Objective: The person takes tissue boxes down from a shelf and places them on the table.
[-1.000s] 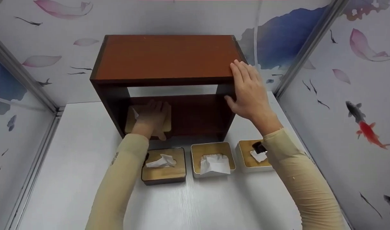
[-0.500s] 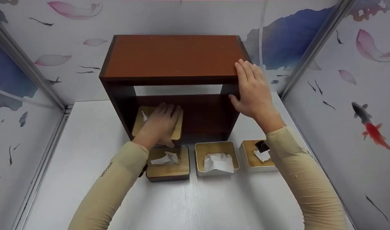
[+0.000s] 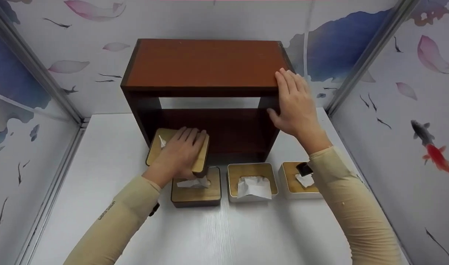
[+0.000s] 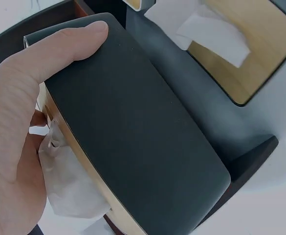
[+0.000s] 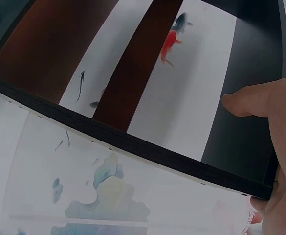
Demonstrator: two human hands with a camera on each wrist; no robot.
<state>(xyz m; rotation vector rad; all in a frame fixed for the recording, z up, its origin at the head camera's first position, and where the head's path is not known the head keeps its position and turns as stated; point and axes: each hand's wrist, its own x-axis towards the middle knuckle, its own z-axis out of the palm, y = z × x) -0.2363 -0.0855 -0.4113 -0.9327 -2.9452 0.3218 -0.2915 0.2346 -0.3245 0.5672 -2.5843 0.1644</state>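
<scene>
My left hand (image 3: 178,152) grips a tissue box (image 3: 155,151) with a wooden lid and dark sides, its palm over the lid. In the left wrist view the thumb lies on the box's dark side (image 4: 133,122), with white tissue hanging below the lid. The box is tilted at the front left of a reddish-brown wooden shelf (image 3: 209,64), above another dark tissue box (image 3: 197,197). My right hand (image 3: 296,105) holds the shelf's upper right corner. In the right wrist view its thumb presses the inside of the dark side panel (image 5: 250,129); most fingers are hidden behind it.
A white-sided tissue box (image 3: 250,170) and a second white tissue box (image 3: 290,171) stand in front of the shelf, to the right of the dark one. All are on a white table (image 3: 209,239). Printed wall panels (image 3: 393,121) enclose the back and sides.
My left hand has drawn the tissue box out of the shelf's lower left, toward me, and tilted it. The right hand keeps its place on the shelf. The whole view has shifted slightly.
</scene>
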